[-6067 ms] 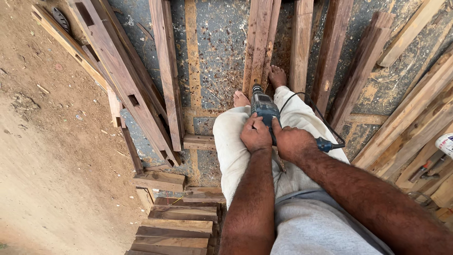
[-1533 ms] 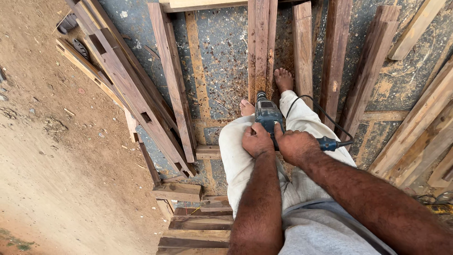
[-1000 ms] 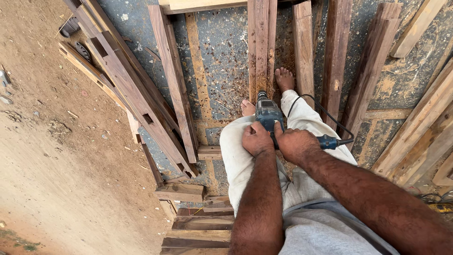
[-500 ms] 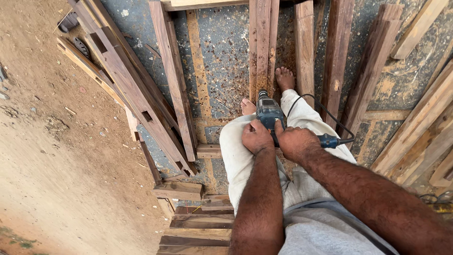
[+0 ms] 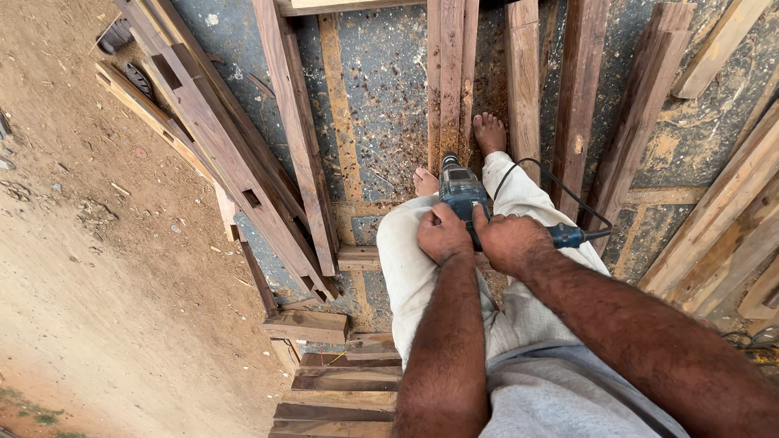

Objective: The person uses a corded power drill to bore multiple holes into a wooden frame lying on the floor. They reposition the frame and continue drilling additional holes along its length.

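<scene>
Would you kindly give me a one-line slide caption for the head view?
Both hands, left and right, press a blue drill down onto a plank between bare feet.

Mortised timber beams point(image 5: 235, 162) along sandy ground point(image 5: 89, 308), stacked short planks point(image 5: 341, 389) nearby.

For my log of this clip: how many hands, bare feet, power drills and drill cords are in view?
Hands: 2, left hand and right hand, both on the drill
Bare feet: 2, left foot, right foot
Drill: 1
Cord: 1
Total: 6
</scene>
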